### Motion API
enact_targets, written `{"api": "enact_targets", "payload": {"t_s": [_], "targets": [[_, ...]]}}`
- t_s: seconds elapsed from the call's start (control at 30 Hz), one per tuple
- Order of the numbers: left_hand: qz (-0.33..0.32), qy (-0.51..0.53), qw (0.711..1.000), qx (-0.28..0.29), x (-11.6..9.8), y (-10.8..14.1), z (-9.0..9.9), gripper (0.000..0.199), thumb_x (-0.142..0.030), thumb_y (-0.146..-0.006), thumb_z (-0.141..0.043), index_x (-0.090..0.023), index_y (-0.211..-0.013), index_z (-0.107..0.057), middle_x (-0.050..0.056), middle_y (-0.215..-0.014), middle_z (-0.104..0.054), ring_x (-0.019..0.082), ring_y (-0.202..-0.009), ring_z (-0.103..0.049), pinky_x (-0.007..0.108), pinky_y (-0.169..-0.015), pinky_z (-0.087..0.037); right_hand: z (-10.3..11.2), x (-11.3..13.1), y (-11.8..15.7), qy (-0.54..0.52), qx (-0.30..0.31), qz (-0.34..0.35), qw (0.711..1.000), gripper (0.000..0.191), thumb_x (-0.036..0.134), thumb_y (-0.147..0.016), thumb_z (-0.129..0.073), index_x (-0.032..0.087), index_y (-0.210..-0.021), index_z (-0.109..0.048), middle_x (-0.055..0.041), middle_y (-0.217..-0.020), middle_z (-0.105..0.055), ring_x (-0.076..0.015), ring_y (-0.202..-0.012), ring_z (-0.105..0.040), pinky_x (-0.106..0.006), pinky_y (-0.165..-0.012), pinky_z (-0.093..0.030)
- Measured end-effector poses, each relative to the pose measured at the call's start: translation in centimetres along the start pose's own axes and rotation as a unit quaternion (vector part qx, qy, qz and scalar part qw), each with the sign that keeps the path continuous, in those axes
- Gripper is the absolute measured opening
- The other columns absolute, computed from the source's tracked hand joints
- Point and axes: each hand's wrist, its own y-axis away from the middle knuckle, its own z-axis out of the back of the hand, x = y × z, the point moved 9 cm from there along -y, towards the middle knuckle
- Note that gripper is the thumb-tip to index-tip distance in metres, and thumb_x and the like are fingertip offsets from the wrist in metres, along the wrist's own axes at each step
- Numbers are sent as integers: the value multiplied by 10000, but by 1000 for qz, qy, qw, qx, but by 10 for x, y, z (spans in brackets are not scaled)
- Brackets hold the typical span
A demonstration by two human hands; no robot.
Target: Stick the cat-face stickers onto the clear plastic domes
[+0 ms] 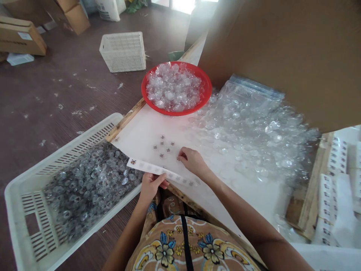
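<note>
My left hand pinches a white sticker strip at the table's near edge, thumb on top. One animal-face sticker shows at the strip's left end; faint grey spots run along the rest. Over the white tabletop, my right hand is closed in a pinch, with a small dark sticker at its fingertips. Just left of that hand lie several small animal-face stickers, apparently on clear discs. Loose clear plastic discs are heaped to the right.
A red basin of clear discs stands at the table's far end. Below left, a white crate holds many sticker-marked discs. Sticker sheets lie at right beside a wooden edge. Cardboard rises behind; another basket is on the floor.
</note>
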Motion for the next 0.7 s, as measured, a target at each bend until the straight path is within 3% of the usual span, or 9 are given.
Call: {"api": "enact_targets", "payload": {"t_s": [0.2,0.37,0.47,0.53,0.63,0.7], "targets": [[0,11,1000,26,6,-1,3,380,-472,-636,-850,-131,-697,-692,59,-511,-699,157,-404,-621,247,-437,-521,-12,22,-7,135,-22,28,990,98,159,-932,-585,208,-922,-669,-95,-1010,-672,-229,-933,-627,-302,-734,-430],[-13,19,999,39,7,6,7,418,-474,-598,-876,-154,-788,-685,33,-552,-709,182,-480,-663,280,-511,-556,-19,35,-31,124,-24,24,992,183,156,-968,-517,207,-1032,-681,-98,-1043,-685,-225,-895,-649,-303,-708,-442],[-18,12,999,36,5,12,6,384,-464,-615,-870,-154,-758,-695,30,-549,-703,182,-491,-663,282,-532,-552,-9,42,-28,79,-53,42,995,230,113,-972,-475,199,-1037,-678,-92,-1023,-704,-217,-911,-655,-303,-746,-450],[-20,3,999,33,3,14,3,357,-460,-633,-860,-150,-713,-703,37,-544,-700,187,-500,-664,287,-544,-549,-4,49,-17,5,-55,62,997,164,132,-953,-536,197,-1012,-675,-75,-1007,-715,-200,-897,-656,-297,-770,-464],[-22,-15,999,34,0,16,-4,345,-461,-646,-849,-146,-669,-707,54,-551,-707,204,-506,-665,301,-545,-545,-9,71,2,-137,11,98,986,88,169,-894,-660,199,-975,-675,-31,-928,-722,-155,-814,-654,-271,-753,-489],[-27,-28,999,35,-3,16,-8,347,-463,-645,-842,-145,-653,-704,62,-556,-711,210,-505,-661,305,-536,-535,-13,94,12,-192,43,133,971,143,190,-858,-719,197,-995,-678,-22,-929,-718,-139,-806,-653,-259,-748,-497]]}}
